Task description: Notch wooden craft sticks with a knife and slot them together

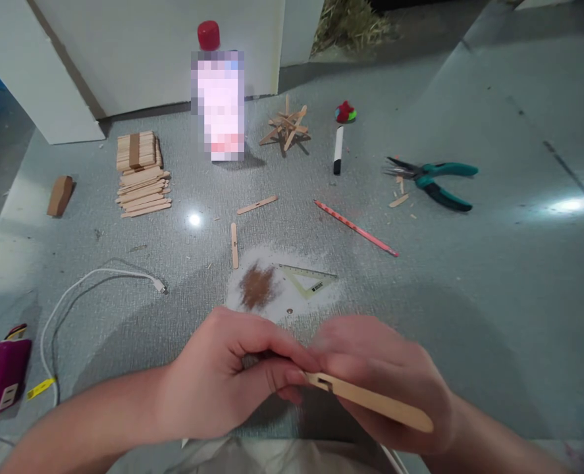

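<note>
My left hand (245, 372) pinches one end of a wooden craft stick (383, 403) between thumb and fingers. A small notch is cut into the stick just past my thumb. My right hand (385, 378), slightly blurred, is curled closed behind the stick, its fingertips meeting those of the left; whatever it grips is hidden. Beyond my hands lie two more notched sticks, one slanted (257, 205) and one pointing away from me (235, 245). Nearby, a clear set square (311, 282) rests on a whitish patch beside brown dust (257, 286).
A red pencil (355, 228), a white-and-black marker-like item (338, 150) and teal pliers (432, 181) lie to the right. Craft sticks are bundled (136, 151) and stacked (144, 192) at left. A blurred-out bottle with a red cap (209, 35) stands behind; a white cable (89, 273) curves left.
</note>
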Tool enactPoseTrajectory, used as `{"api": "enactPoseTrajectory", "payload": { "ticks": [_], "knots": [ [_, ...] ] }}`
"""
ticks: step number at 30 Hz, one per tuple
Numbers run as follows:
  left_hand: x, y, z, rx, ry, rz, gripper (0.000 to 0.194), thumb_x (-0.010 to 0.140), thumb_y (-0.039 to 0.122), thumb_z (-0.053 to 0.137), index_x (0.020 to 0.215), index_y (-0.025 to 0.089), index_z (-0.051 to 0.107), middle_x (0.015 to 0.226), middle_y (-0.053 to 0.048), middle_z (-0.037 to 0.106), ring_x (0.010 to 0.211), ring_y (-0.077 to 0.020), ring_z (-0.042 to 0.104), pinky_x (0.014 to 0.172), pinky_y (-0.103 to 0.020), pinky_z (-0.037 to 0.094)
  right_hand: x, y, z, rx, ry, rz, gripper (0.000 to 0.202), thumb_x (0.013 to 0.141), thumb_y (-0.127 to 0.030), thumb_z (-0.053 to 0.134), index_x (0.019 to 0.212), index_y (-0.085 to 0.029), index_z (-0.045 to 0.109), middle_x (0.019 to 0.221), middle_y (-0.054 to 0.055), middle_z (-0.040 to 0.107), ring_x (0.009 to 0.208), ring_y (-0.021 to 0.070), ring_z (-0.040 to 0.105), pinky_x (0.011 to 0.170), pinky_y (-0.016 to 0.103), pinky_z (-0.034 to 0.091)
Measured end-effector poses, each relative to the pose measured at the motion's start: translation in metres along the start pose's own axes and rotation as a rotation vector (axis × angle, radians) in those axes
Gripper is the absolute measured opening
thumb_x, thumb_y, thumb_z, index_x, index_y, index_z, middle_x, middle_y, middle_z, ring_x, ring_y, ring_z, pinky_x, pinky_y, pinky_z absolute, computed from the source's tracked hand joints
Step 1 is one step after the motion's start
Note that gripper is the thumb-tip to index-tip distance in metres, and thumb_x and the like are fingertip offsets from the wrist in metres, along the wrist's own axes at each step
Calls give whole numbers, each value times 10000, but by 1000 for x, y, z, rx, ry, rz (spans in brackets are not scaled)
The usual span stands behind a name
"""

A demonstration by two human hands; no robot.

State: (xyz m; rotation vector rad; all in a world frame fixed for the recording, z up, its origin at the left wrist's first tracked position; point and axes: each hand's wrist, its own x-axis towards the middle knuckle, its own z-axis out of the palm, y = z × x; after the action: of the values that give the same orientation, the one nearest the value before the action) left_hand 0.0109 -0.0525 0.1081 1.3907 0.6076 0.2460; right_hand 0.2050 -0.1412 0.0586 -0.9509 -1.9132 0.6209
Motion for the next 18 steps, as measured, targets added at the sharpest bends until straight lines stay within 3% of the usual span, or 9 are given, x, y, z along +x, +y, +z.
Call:
{"api": "enactPoseTrajectory", "payload": {
  "ticks": [6,13,18],
  "knots": [
    [-3,-6,10,-123,76,18,122,871,188,655,814,121,740,714,-65,734,570,-108,694,575,-164,552,-1,-8,-1,-153,113,-10,188,986,-180,439,1080,-178,602,757,53,698,626,189,625,569,330,486],
    [-5,-10,15,-217,104,-24,125,888,230,675,844,129,733,677,-47,707,576,-93,681,564,-135,545,2,-10,-2,-37,99,47,186,971,-154,460,1089,-210,592,718,21,693,580,181,593,534,324,456],
    [-5,-12,16,-229,103,24,132,903,215,666,834,118,723,681,-51,698,592,-98,682,593,-160,568,-4,-6,-1,49,40,60,196,1020,-253,405,1022,-217,598,709,8,684,575,153,573,555,312,433]
  ]
}}
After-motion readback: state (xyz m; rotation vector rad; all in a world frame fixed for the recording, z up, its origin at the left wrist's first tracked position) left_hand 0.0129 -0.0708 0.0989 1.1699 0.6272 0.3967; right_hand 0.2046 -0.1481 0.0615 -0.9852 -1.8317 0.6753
